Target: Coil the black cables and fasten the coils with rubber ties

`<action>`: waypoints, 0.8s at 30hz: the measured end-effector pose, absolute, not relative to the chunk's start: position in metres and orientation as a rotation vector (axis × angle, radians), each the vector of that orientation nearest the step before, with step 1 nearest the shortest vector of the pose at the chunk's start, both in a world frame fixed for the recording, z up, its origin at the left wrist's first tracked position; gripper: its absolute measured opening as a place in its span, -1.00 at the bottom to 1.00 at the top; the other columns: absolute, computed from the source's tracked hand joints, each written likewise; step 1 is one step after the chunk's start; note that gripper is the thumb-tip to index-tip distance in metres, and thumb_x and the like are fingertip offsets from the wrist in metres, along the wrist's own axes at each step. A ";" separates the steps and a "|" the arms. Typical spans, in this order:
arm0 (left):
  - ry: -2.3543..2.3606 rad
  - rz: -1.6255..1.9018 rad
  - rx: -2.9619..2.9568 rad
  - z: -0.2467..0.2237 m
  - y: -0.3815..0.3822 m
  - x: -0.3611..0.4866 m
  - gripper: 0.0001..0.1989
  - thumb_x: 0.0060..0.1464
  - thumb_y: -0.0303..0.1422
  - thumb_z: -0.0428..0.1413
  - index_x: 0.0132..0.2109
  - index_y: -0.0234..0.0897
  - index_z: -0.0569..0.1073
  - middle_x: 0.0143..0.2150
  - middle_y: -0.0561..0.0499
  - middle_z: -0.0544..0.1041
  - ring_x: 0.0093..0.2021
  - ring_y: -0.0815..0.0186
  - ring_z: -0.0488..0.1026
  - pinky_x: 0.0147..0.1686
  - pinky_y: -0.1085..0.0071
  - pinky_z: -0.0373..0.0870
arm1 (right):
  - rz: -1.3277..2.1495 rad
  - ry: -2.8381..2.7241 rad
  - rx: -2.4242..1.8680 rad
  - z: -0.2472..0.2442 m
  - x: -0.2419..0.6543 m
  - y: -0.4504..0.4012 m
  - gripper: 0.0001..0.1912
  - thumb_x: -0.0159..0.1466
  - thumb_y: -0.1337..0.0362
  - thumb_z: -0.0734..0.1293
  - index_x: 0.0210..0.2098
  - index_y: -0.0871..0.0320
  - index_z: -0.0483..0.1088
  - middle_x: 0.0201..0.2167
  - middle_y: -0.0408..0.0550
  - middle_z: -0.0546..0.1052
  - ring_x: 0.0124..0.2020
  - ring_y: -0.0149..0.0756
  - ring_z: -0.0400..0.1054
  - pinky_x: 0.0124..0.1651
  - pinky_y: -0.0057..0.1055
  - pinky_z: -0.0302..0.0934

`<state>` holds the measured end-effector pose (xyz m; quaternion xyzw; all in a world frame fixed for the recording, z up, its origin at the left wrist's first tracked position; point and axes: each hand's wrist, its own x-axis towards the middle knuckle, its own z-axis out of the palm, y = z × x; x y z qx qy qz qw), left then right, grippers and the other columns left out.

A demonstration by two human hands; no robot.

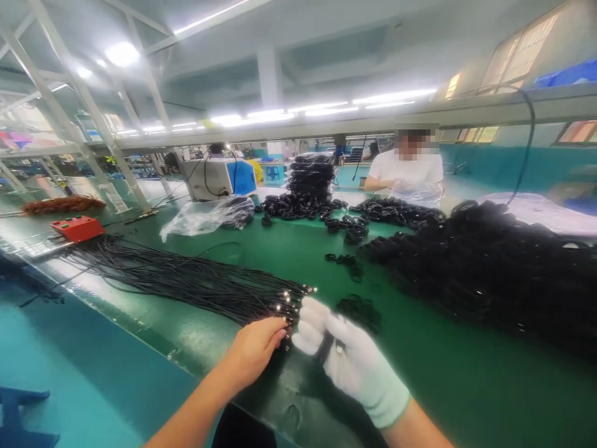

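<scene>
Closest to us is our gloved right hand [359, 364], well to the right of the red box [78, 229]; its fingers are curled in around what seems a black cable end [324, 348], a metal plug [339, 349] showing against the palm, perhaps so it cannot slip away. Our bare left hand [256, 345] lies just beside it, on the side toward the red box, touching the plug end of the cable bundle [186, 280]; its fingertips are partly hidden, so we cannot tell whether they pinch a cable or only rest there. The bundle runs from the red box along the green table [289, 249] to our hands, laid roughly lengthwise, we judge, to gather the plugs at one end within reach. Well to the right of the red box, beyond our hands, coiled cables [489, 267] are heaped, probably to leave working room. Farther from us than the red box, a person in a white shirt [410, 171] faces our side.
</scene>
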<state>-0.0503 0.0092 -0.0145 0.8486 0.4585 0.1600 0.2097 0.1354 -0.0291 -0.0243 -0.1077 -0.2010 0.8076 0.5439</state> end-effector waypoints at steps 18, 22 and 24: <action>0.729 0.425 3.243 0.025 -0.007 -0.032 -0.80 0.16 -0.31 0.03 -0.41 -0.26 0.37 -0.44 0.04 0.43 -0.39 0.30 0.30 -0.30 0.34 0.14 | 1.976 -0.821 -0.492 -0.027 0.136 -0.030 -0.84 0.17 0.39 0.35 -0.23 0.27 0.44 -0.26 0.02 0.51 -0.18 -0.25 0.38 0.02 -0.21 0.17; 0.556 0.380 3.096 0.038 0.016 -0.039 -0.80 0.10 -0.21 0.10 -0.36 -0.24 0.44 -0.41 0.06 0.47 -0.31 0.32 0.34 -0.12 0.35 0.18 | 2.152 -0.744 -0.383 -0.026 0.127 -0.037 -0.76 0.12 0.37 0.38 -0.20 0.31 0.42 -0.29 0.03 0.47 -0.26 -0.28 0.37 -0.04 -0.18 0.18; 0.527 0.374 3.002 0.036 0.022 -0.039 -0.84 0.08 -0.23 0.13 -0.35 -0.22 0.46 -0.40 0.08 0.49 -0.30 0.34 0.36 -0.02 0.33 0.16 | 2.217 -0.696 -0.343 -0.027 0.123 -0.040 -0.65 0.07 0.39 0.41 -0.15 0.34 0.40 -0.29 0.03 0.44 -0.28 -0.31 0.35 -0.05 -0.21 0.18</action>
